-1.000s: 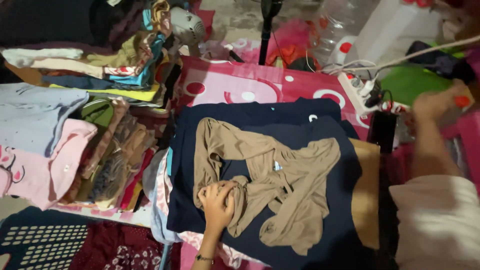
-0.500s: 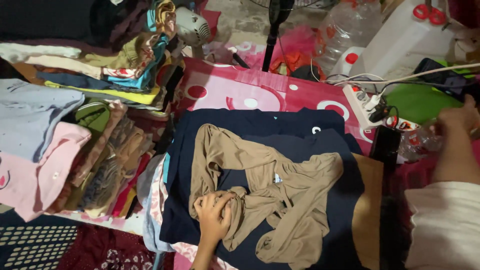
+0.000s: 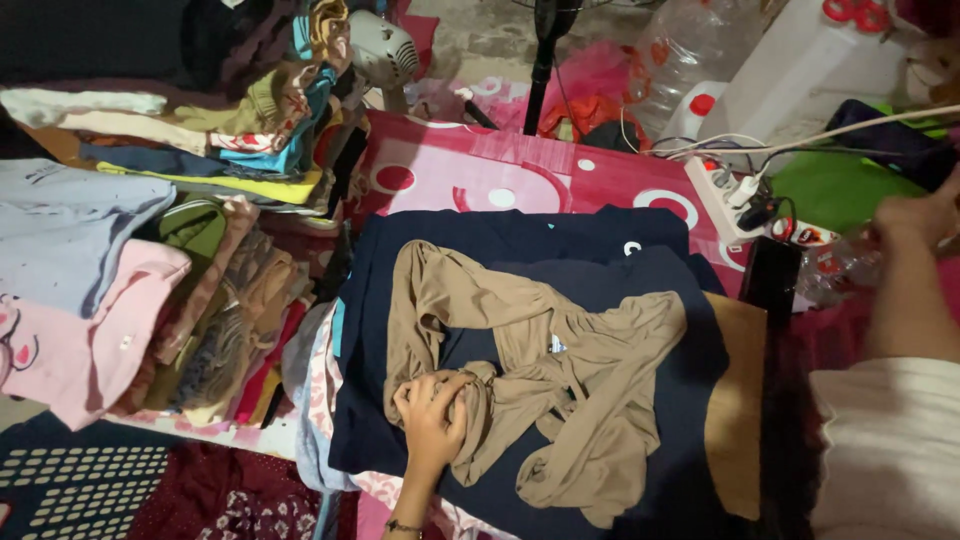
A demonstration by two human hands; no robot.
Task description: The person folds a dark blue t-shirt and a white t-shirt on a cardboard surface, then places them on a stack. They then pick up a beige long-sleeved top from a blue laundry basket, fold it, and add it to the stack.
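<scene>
Right hand (image 3: 925, 215): right edge of frame, fingers cut off; grip cannot be told.
Left hand (image 3: 432, 415): wrist cut by bottom edge; fingertips buried in tan garment (image 3: 560, 390).
Navy garment (image 3: 520, 270): middle covered by the tan one.
Stacked clothes (image 3: 150, 250): left edge, partly cut off.
Plastic bottle (image 3: 690, 45): top cut off.

thin matt tan cloth garment (image 3: 560, 390) crumpled at centre frame, smooth dark navy cloth (image 3: 500, 250) beneath it, glossy pink patterned mat (image 3: 470, 170) above, soft folded cloth stack (image 3: 150, 250) at left, glossy white plastic power strip (image 3: 722, 196) upper right
</scene>
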